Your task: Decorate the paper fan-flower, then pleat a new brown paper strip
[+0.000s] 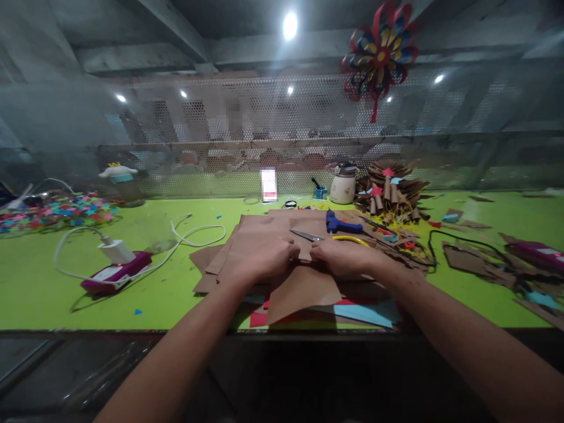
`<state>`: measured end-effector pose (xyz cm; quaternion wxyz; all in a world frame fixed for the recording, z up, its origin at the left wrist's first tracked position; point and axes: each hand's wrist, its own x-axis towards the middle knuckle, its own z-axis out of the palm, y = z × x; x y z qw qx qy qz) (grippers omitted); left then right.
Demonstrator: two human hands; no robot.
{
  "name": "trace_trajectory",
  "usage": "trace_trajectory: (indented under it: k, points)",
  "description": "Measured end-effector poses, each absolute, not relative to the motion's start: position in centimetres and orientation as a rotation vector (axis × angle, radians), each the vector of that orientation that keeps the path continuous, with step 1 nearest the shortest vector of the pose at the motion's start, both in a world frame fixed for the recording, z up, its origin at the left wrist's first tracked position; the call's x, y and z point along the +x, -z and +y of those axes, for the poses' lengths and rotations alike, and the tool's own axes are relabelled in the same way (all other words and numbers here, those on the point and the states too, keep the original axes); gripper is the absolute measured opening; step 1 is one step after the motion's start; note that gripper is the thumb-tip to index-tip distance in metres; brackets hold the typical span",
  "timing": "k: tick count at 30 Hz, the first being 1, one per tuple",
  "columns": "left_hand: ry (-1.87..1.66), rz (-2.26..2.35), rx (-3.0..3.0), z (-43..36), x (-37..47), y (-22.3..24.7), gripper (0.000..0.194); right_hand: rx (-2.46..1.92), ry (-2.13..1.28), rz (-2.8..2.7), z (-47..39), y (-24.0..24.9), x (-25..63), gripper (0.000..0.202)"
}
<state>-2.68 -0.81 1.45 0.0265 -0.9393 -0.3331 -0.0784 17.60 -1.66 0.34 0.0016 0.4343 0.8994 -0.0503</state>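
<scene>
A sheet of brown paper (pixel 304 291) lies in front of me, its near corner pointing at the table's front edge. My left hand (pixel 277 257) and my right hand (pixel 332 255) both pinch its far edge, fingers curled in. More brown sheets (pixel 255 235) are piled beneath. Just beyond my hands rest scissors (pixel 308 236) with a yellow handle, the grip partly behind my right hand. Farther back on the pile lies a blue glue gun (pixel 343 224). Pale blue paper (pixel 365 312) and red paper (pixel 258 319) stick out under the brown sheet.
A purple power strip (pixel 117 273) with a white charger and cable is at left, near colourful paper stars (pixel 57 211). Behind stand a phone (pixel 268 185), a white jug (pixel 343 183) and a brown paper craft piece (pixel 388 188). Cardboard scraps (pixel 471 258) and a black cord lie right.
</scene>
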Motion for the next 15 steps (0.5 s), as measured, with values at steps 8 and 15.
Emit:
trace_trajectory:
  k: [8, 15]
  points:
    - [0.136, -0.965, -2.869, 0.3, -3.0, -0.3, 0.016, 1.276, -0.011, 2.770, -2.4, -0.8, 17.5, 0.020]
    - [0.177, -1.060, -2.792, -0.1, -3.4, -0.3, 0.020, 1.213, 0.136, 2.841, -2.2, -1.6, 17.5, 0.019]
